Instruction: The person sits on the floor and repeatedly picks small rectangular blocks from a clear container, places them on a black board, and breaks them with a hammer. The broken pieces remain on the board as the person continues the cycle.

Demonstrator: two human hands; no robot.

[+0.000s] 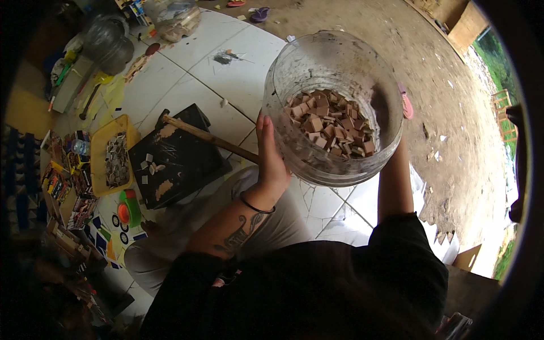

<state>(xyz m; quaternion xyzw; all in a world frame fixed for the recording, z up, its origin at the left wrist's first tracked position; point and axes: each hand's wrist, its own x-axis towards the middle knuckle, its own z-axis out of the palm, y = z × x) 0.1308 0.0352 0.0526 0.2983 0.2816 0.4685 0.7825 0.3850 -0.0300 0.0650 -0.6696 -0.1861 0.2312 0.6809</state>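
Observation:
A clear plastic tub (334, 170), smudged and scuffed inside, is tilted with its wide mouth toward me. Many small brown square pieces (333, 122) with pale edges are heaped in its bottom. My left hand (273, 153) is pressed around the tub's left side, fingers pointing up along the wall. On the other side my right forearm (396, 187) reaches up to the tub, which hides the hand and its fingers. Left of my left hand, a wooden-handled hammer (207, 136) lies across a black slab (178, 164) bearing a few pale square bits (150, 164).
A yellow tray (97, 141) of greyish pieces lies beside the slab, with small boxes (82, 209) and a green tape roll (131, 208) nearby. A dark plastic bottle (107, 45) stands farther back. White tiles (226, 73) meet dirt ground (442, 113), where a pink slipper (406, 103) lies.

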